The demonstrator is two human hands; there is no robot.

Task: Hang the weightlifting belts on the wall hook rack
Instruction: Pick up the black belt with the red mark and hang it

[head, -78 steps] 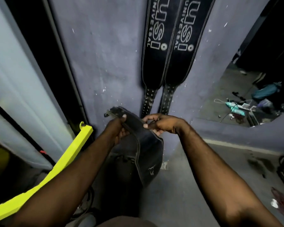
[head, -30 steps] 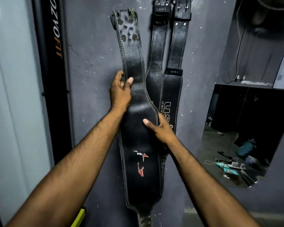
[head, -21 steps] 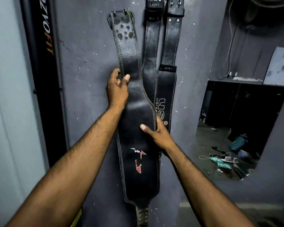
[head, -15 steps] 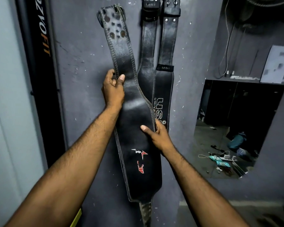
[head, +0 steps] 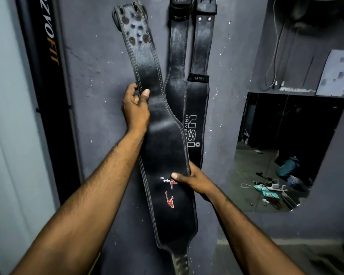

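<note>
The left hand (head: 136, 108) is gripping the belt (head: 165, 147) higher up, the right hand (head: 195, 181) lower down. Two hanging belts (head: 189, 92) are lying behind it, rightward, against the wall (head: 99, 135).

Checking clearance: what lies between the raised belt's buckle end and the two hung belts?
Head view: bare grey wall separates the buckle end from the hung belts.

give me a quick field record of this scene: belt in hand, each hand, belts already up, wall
held belt: black leather belt, red logo, buckle end up, tilted left against the wall
left hand: left hand grips the belt's narrow upper part at its left edge
right hand: right hand holds the wide part at its right edge
hung belts: two USI belts hang side by side, right of the held belt
hook rack: out of frame
wall: grey wall
</note>
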